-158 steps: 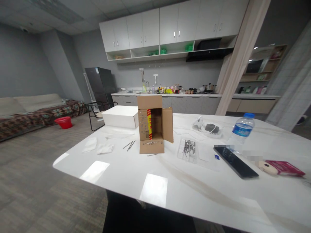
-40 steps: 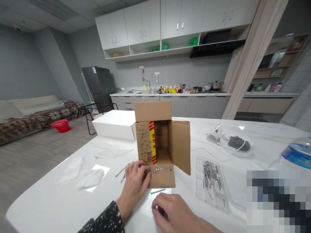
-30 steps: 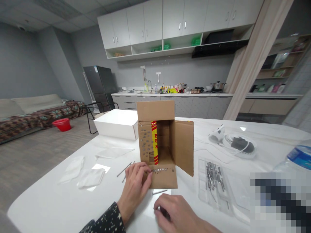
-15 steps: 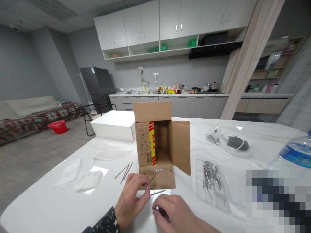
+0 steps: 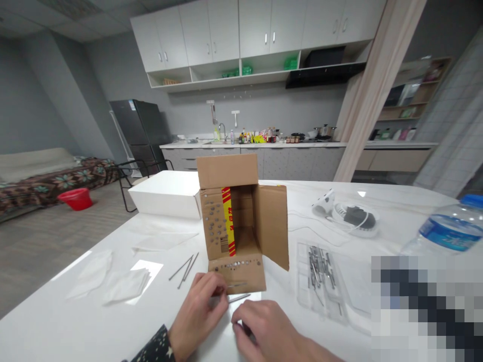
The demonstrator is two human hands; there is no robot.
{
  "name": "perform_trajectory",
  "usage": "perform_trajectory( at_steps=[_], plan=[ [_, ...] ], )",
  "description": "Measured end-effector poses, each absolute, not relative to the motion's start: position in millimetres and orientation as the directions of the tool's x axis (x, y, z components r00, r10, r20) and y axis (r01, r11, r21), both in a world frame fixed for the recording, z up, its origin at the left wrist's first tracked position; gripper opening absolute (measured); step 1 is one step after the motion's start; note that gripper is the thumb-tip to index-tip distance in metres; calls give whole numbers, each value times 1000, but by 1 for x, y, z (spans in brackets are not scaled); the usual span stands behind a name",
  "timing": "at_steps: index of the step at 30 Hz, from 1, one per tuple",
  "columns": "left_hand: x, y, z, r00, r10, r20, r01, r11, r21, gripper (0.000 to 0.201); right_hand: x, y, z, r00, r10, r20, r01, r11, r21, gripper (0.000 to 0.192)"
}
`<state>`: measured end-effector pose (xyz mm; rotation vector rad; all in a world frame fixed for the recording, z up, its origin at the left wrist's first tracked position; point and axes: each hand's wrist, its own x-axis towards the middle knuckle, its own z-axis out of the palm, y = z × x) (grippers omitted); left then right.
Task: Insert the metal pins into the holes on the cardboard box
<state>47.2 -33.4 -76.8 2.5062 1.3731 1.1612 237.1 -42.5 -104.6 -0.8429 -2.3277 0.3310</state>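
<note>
A brown cardboard box point(image 5: 241, 211) lies on its side on the white table point(image 5: 75, 311), its open mouth facing me. Rows of nail heads stud its left flap point(image 5: 213, 226) and its bottom flap point(image 5: 237, 271). My left hand point(image 5: 198, 314) sits just in front of the bottom flap, with thumb and fingers pinched on a thin nail point(image 5: 226, 291). Another nail point(image 5: 240, 297) lies on the table beside those fingers. My right hand point(image 5: 266, 329) rests curled on the table near me, with something small and dark under its fingers.
Loose nails point(image 5: 184, 266) lie left of the box. A clear plastic tray of nails point(image 5: 317, 266) lies to its right. Folded tissues point(image 5: 124, 284), a white box point(image 5: 166, 193), a white cable bundle point(image 5: 347, 213) and a water bottle point(image 5: 445, 231) also stand on the table.
My left hand has drawn back from the row of nail heads on the bottom flap towards me, with a nail in its fingers. The right hand has barely moved.
</note>
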Motion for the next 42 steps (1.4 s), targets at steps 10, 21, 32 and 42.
perform_trajectory(
  at_steps=[10, 21, 32, 42],
  plan=[
    [46, -32, -76, 385, 752, 535, 710, -612, 350, 12, 256, -35, -89, -547, 784, 295, 711, 620, -331, 13],
    [49, -34, -76, 453, 757, 471, 747, -610, 264, 16, 255, -38, -85, -536, 818, 206, 732, 573, -370, 15],
    [50, -35, -75, 489, 762, 424, 747, -617, 248, 12, 255, -39, -85, -564, 800, 204, 710, 596, -375, 19],
    [49, -18, -60, 383, 758, 528, 814, -547, 196, 5, 255, -39, -84, -568, 804, 176, 716, 588, -378, 17]
  ],
)
